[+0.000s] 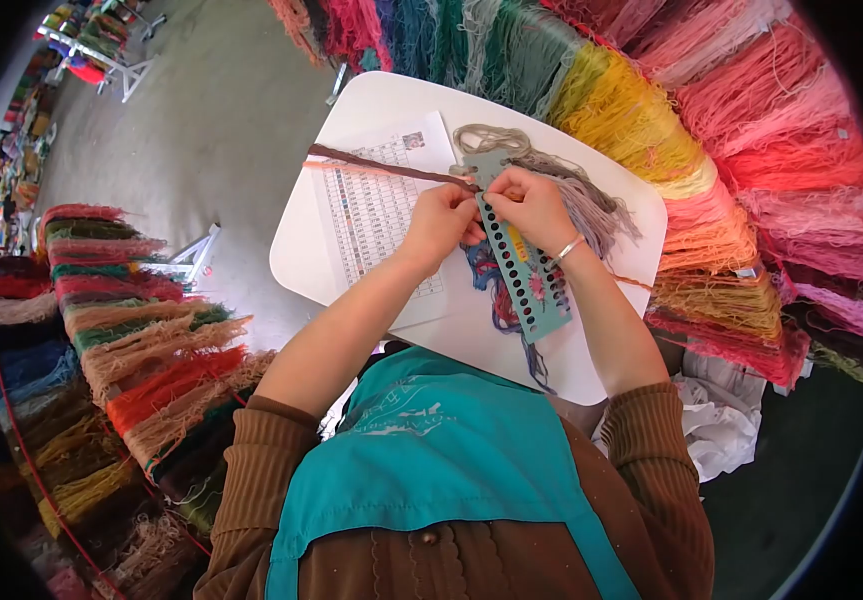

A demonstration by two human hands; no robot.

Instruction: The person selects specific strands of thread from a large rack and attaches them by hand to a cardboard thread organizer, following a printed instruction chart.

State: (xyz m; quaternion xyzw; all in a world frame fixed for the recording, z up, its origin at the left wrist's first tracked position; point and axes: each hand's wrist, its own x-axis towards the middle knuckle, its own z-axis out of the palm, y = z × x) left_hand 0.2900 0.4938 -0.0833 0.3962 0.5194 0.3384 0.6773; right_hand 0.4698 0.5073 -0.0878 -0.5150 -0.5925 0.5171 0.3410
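Note:
A long teal card [535, 312] with rows of round holes lies slanted over the white table. Near its upper end, my left hand [443, 222] pinches dark brown thread [371, 163] at the card's left edge. My right hand [531, 208] is closed on the card's upper part, fingertips together; whether thread is between them is hidden. The brown thread runs left across a printed chart [361, 225], beside a thin peach strand. Grey and beige threads [591, 200] spread behind and right of the card. Blue and dark red threads [499, 300] hang at its lower left.
The white table [351, 105] has rounded corners. Racks of pink, yellow and orange yarn [641, 125] stand close behind and right. More yarn bundles [141, 330] hang at the left, near a white metal stand [196, 258]. White plastic [716, 425] lies at the lower right.

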